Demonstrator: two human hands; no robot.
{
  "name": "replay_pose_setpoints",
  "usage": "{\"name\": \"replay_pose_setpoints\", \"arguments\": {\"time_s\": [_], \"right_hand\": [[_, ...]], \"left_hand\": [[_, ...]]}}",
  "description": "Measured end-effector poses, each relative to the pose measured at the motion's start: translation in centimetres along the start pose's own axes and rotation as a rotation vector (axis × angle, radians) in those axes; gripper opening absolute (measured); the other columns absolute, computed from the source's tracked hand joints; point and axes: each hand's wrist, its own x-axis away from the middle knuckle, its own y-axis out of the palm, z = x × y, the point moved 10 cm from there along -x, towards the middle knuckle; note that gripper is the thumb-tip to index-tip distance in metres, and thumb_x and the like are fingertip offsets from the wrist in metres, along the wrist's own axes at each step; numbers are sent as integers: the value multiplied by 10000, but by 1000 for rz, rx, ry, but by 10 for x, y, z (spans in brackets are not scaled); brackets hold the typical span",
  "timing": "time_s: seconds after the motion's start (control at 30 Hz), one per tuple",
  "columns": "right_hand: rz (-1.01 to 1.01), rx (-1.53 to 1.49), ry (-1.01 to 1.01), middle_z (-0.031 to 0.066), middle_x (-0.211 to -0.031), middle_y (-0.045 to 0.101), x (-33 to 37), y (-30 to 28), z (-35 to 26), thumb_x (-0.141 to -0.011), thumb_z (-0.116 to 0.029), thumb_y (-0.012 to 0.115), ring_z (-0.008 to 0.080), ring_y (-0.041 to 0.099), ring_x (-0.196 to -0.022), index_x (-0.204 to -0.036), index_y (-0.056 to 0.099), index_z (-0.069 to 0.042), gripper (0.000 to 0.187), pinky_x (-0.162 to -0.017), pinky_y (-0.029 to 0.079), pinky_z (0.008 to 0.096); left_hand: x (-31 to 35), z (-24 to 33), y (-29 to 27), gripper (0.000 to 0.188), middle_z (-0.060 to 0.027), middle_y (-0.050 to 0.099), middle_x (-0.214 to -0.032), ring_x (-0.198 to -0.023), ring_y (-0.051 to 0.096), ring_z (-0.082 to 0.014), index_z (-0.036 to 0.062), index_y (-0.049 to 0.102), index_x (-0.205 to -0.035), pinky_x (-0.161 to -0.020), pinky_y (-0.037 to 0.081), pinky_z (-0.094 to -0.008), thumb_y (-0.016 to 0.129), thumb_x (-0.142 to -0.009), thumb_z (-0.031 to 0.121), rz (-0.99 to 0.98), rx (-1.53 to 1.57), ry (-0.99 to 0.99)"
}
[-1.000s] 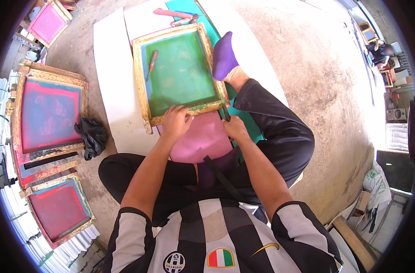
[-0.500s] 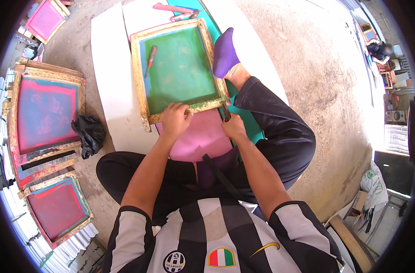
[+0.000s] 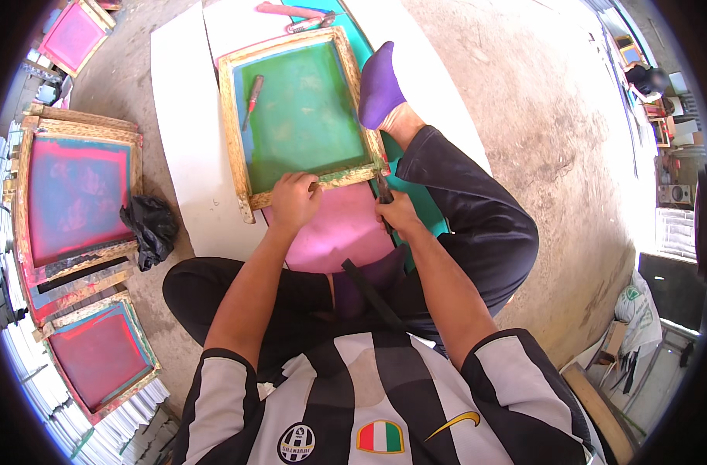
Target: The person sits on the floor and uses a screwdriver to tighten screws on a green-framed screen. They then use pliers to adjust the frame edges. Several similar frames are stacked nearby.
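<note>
A wooden screen-printing frame (image 3: 228,116) with green mesh (image 3: 311,108) lies in front of me, a screwdriver (image 3: 252,101) with a red-brown handle resting on the mesh. At the frame's near bar, my left hand (image 3: 294,200) has its fingers curled against the wood. My right hand (image 3: 397,212) is closed around dark pliers (image 3: 384,191), whose upper end meets the frame's near right corner. The fine shape of the jaws is too small to make out. A pink sheet (image 3: 342,229) shows under the frame and between my hands.
White boards (image 3: 179,101) and a teal strip (image 3: 423,203) lie underneath. More tools (image 3: 311,23) sit beyond the frame. My purple-socked foot (image 3: 382,89) rests by its right side. Other framed screens (image 3: 82,194) and a black plastic bag (image 3: 149,227) stand left. A person (image 3: 646,80) is far right.
The pliers in my right hand have tilted and shifted slightly at the corner. The frame appears a little higher and further left in view. My left hand stays at the near bar.
</note>
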Motion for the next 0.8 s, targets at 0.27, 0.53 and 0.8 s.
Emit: {"name": "replay_pose_setpoints", "arguments": {"time_s": [0.27,0.53,0.8], "right_hand": [[-125,-135,-8,89,-729,661,-5,5,7,-855,-20,710,180,639,-557,-964,630,-45,138,-458,502,338],[-281,-367,157,86,-786,659,-7,19,25,-886,-26,709,202,648,-572,-1064,596,-85,219,-489,522,362],[-319,-582,196,73,-790,646,7,14,24,-876,-54,728,210,650,-593,-1083,584,-108,258,-513,527,380]], "left_hand": [[-4,0,0,169,-81,781,-998,-963,708,-326,76,803,-960,-867,556,-459,781,-833,186,4,3,-14],[-2,-6,0,152,-74,785,-1001,-958,712,-317,93,814,-951,-866,556,-458,774,-842,191,15,5,-34],[-3,-8,0,163,-75,787,-1007,-967,712,-318,95,818,-947,-876,553,-466,782,-839,210,40,8,-58]]}}
